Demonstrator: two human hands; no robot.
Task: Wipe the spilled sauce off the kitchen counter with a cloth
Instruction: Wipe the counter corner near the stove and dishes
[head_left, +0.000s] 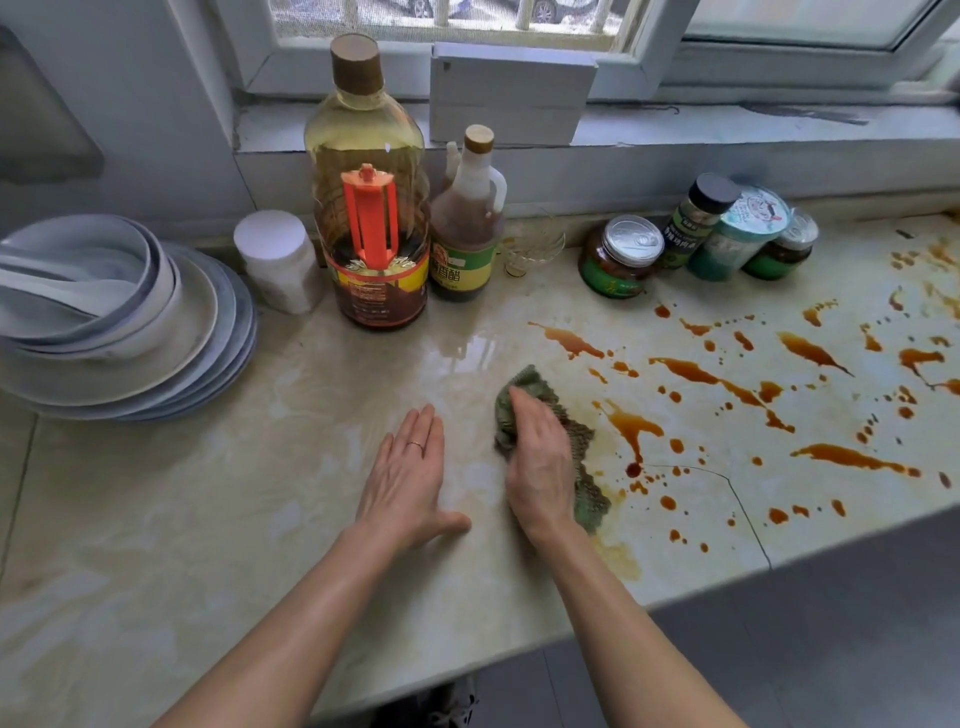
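Brown sauce (696, 371) lies in streaks and drops across the right half of the pale marble counter (218, 499). A green knitted cloth (582, 441) lies on the counter at the left edge of the spill. My right hand (537, 457) presses flat on top of the cloth, covering its middle. A faint yellowish smear (621, 561) shows near the counter's front edge, below the cloth. Just left of the cloth, my left hand (410, 478) rests palm down on the bare counter, fingers together, a ring on one finger, holding nothing.
A stack of plates and bowls (119, 322) sits at the left. An oil bottle (369, 192), a vinegar bottle (467, 223), a white jar (278, 260) and a small glass dish (532, 247) stand at the back. Several jars (696, 239) stand at back right. The counter's front edge (727, 584) runs diagonally.
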